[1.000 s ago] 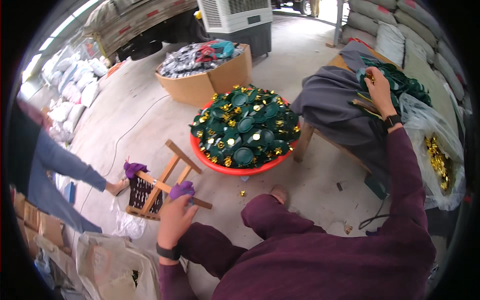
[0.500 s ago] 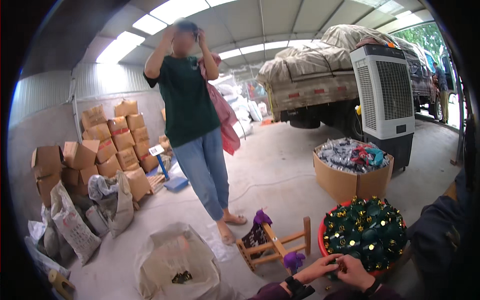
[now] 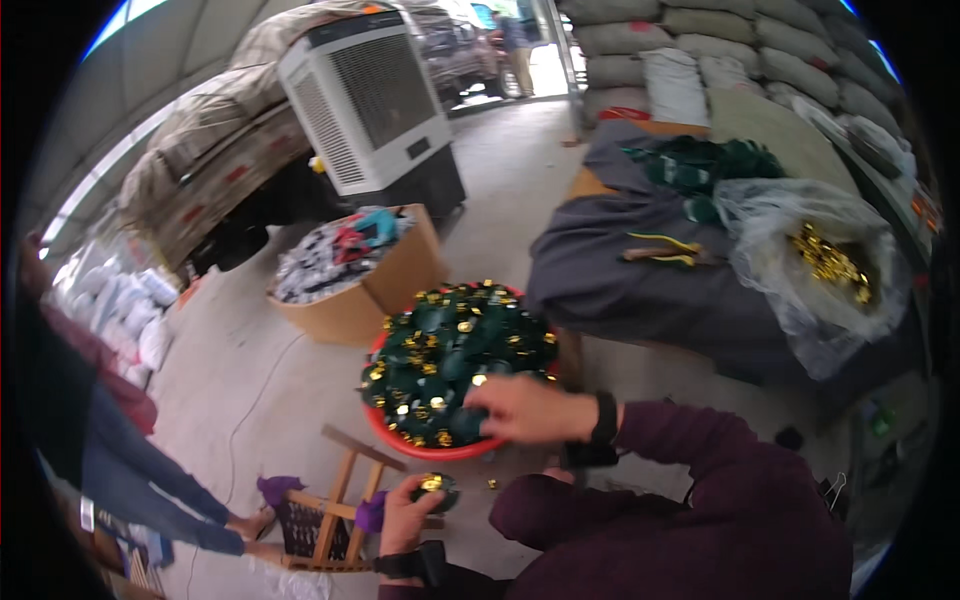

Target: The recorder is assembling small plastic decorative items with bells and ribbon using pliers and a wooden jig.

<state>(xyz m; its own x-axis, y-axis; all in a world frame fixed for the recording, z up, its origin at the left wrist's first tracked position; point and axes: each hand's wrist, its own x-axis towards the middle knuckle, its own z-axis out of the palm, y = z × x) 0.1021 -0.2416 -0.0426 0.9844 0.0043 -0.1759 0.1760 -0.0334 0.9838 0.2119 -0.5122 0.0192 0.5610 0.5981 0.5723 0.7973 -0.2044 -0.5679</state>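
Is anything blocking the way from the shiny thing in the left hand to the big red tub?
Nothing visible: between the green-and-gold piece in the left hand and the red tub, only floor shows. The wooden chair is off to the left; the right hand is over the tub's near right side.

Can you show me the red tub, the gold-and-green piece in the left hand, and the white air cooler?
Red tub [image 3: 435, 453]: head view, near rim.
Gold-and-green piece [image 3: 433, 483]: head view, gold part.
White air cooler [image 3: 382, 88]: head view, grille.
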